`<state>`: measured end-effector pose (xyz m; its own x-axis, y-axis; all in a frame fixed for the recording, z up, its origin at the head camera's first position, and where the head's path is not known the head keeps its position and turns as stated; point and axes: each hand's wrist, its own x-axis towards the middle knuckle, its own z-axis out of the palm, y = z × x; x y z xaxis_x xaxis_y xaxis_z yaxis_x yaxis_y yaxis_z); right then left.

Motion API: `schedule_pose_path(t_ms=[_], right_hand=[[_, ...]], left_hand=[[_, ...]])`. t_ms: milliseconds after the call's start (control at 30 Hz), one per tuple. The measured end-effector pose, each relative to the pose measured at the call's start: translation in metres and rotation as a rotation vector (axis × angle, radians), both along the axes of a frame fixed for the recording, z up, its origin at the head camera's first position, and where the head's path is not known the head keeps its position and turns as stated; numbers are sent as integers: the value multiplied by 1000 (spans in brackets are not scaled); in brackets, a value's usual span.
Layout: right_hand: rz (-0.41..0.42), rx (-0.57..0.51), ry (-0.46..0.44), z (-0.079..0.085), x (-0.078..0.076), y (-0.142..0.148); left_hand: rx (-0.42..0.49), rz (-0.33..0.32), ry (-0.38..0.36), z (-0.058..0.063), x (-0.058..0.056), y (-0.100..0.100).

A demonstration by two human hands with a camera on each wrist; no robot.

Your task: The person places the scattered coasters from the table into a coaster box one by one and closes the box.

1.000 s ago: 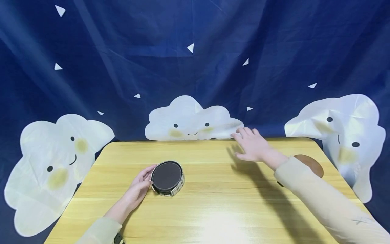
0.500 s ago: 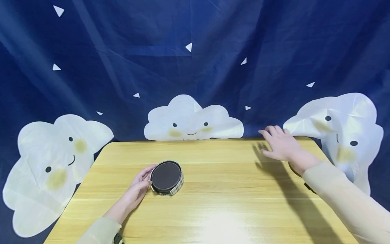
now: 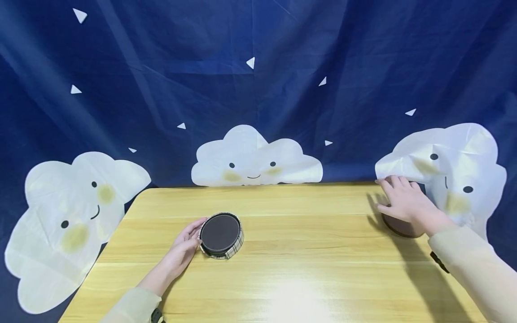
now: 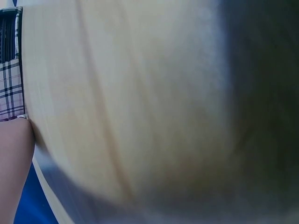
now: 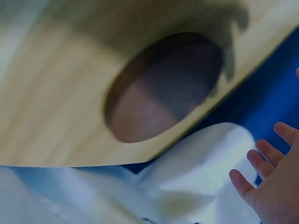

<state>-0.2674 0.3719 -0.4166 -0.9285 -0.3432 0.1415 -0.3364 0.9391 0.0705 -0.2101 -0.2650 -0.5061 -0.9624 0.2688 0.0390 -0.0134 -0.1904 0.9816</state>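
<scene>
A round coaster holder (image 3: 237,246) with plaid sides stands on the table, left of centre. Dark round coasters (image 3: 220,232) fill it to near the rim. My left hand (image 3: 183,249) grips its left side, thumb in front and fingers behind. In the left wrist view the plaid wall (image 4: 10,88) shows at the left edge, above part of the hand. On the right, my right hand (image 3: 408,202) hovers with spread fingers over a brown round coaster (image 3: 397,226), partly covering it. The right wrist view shows this coaster (image 5: 163,88) lying flat, with the fingers apart from it.
The wooden table (image 3: 299,251) has rounded far corners, and the brown coaster lies near its right edge. A dark blue curtain (image 3: 282,103) with white clouds hangs directly behind the table.
My right hand has moved right, from the far middle of the table to over the brown coaster. My left hand and the coaster holder have stayed in place.
</scene>
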Motion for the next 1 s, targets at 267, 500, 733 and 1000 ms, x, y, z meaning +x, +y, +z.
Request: schedule_pose_path(t_ms=[267,500,733,1000], right_hand=[[-66,-34,-34,-21,9,25],[-105,-56,-102,-34,14,35],[-133,-95,-116,-43,17,41],[-123,-109,-133,-51,18,40]], left_hand=[[-8,4,-5,2,1,-1],[-3,2,-15,3,1,0],[-12,13,-19,3,0,2],[-18,27,-36,3,0,2]])
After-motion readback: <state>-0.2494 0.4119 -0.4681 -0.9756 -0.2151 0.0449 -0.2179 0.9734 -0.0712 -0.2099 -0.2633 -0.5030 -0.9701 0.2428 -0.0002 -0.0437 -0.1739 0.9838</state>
